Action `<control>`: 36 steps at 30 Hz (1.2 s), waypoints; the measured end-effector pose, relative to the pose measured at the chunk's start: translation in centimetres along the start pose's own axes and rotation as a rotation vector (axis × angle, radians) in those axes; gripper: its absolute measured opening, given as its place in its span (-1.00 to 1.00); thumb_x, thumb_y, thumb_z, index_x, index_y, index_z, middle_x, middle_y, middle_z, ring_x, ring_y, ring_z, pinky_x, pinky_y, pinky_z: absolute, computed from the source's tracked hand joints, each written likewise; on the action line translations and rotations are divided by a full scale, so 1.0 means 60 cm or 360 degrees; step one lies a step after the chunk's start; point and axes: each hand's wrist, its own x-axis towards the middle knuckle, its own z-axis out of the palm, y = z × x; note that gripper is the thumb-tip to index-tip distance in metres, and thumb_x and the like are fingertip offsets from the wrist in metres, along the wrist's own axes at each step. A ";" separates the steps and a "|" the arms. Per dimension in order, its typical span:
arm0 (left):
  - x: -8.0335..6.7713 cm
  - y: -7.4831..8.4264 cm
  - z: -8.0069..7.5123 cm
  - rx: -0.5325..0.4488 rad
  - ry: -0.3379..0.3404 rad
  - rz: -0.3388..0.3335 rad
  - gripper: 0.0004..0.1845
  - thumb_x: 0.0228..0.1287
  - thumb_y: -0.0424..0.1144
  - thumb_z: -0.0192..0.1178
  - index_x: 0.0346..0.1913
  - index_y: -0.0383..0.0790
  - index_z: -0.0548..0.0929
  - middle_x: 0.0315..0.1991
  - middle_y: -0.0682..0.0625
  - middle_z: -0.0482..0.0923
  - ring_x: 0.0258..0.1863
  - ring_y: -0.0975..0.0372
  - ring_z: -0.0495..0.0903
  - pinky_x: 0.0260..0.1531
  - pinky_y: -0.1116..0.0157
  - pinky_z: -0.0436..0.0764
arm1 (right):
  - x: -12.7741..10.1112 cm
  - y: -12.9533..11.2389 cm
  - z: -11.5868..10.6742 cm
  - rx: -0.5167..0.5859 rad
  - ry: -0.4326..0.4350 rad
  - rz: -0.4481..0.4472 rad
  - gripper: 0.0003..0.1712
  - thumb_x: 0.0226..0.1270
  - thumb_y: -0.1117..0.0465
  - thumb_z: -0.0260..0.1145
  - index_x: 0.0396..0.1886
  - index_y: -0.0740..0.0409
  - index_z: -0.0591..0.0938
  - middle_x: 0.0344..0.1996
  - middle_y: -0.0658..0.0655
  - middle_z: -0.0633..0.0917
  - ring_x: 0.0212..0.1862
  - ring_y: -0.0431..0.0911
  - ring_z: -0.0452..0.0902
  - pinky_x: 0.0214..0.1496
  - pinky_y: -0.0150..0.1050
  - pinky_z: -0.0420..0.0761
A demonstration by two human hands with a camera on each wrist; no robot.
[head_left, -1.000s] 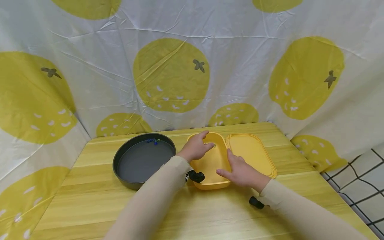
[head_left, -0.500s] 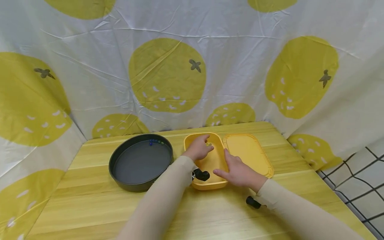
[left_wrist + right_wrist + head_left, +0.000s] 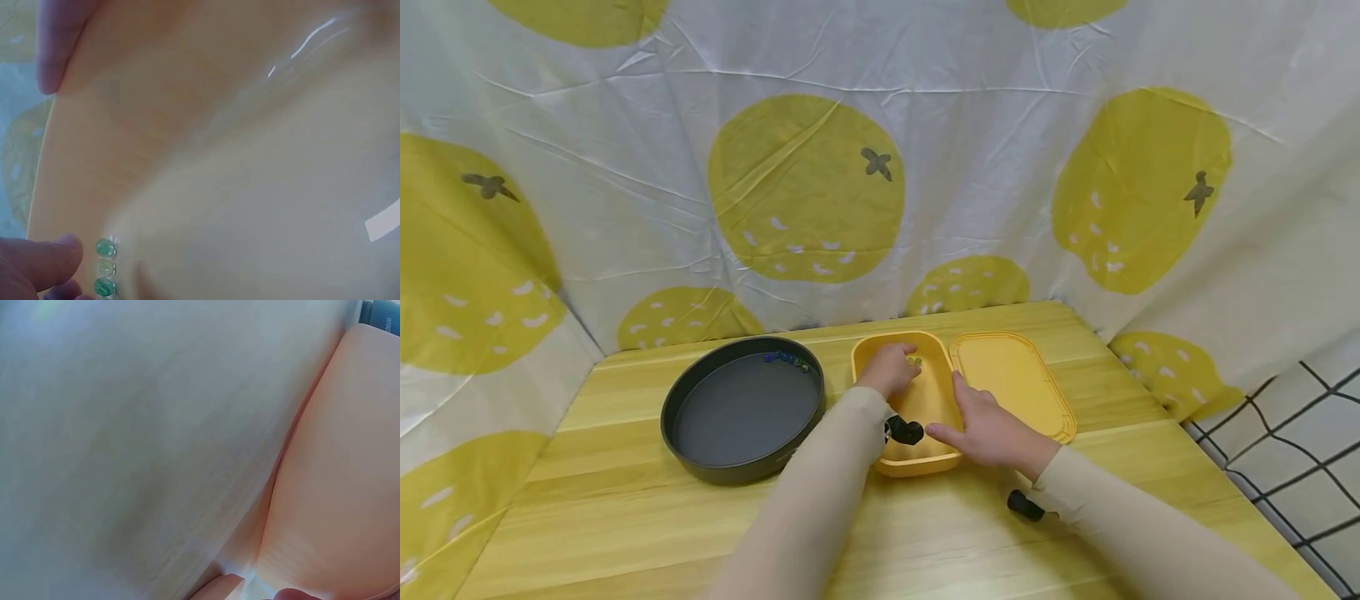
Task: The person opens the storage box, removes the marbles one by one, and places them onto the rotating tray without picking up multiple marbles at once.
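My left hand (image 3: 887, 372) reaches down into the yellow plastic box (image 3: 917, 468), toward its far end. In the left wrist view, its thumb (image 3: 47, 259) lies beside a short row of green and yellowish glass marbles (image 3: 105, 267) along the box's inner edge. No marble shows between its fingers. At the near right corner of the box, my right hand (image 3: 1000, 425) rests with its fingers along the right rim and its thumb spread over the near end. The right wrist view shows mostly the box's smooth wall (image 3: 331, 475).
A round dark grey pan (image 3: 741, 417) stands left of the box, with several blue and green marbles (image 3: 786, 358) at its far side. The box's yellow lid (image 3: 1011, 379) lies flat on the right. Behind the wooden table (image 3: 625, 508) hangs a lemon-patterned curtain (image 3: 970, 167).
My left hand has lowered from above the far rim into the box, closer to the marbles. The right hand keeps its place on the box. The head view has turned slightly right.
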 end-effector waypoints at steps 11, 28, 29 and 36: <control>0.003 -0.003 0.001 0.0174 0.0046 -0.0051 -0.55 0.54 -0.21 0.25 0.42 0.05 0.64 0.39 0.09 0.62 0.44 0.11 0.53 0.44 0.13 0.52 | 0.001 -0.005 0.004 0.0044 -0.0024 0.0022 0.33 0.49 -0.43 0.20 0.69 0.43 -0.19 0.65 0.49 0.09 0.62 0.42 0.08 0.61 0.32 0.22; -0.002 0.010 0.015 0.0233 0.0021 -0.0021 -0.63 0.55 -0.19 0.23 0.33 0.08 0.72 0.31 0.12 0.69 0.35 0.12 0.61 0.37 0.13 0.58 | 0.002 -0.001 0.005 0.0025 -0.0001 0.0011 0.35 0.47 -0.46 0.19 0.69 0.45 -0.17 0.64 0.49 0.11 0.61 0.43 0.12 0.59 0.32 0.25; -0.003 0.011 0.016 0.0237 0.0016 -0.0012 -0.64 0.54 -0.19 0.23 0.31 0.08 0.74 0.29 0.12 0.70 0.33 0.12 0.62 0.36 0.12 0.59 | 0.001 -0.001 0.005 0.0024 0.0001 0.0012 0.35 0.47 -0.46 0.19 0.69 0.45 -0.17 0.64 0.49 0.11 0.61 0.42 0.12 0.59 0.31 0.25; 0.001 0.016 0.028 0.0335 -0.0015 0.0087 -0.73 0.49 -0.12 0.31 0.16 0.13 0.83 0.16 0.19 0.77 0.23 0.17 0.69 0.28 0.16 0.65 | 0.000 0.001 0.002 0.0025 0.0019 0.0017 0.33 0.48 -0.43 0.21 0.68 0.47 -0.16 0.62 0.51 0.15 0.59 0.44 0.15 0.58 0.32 0.27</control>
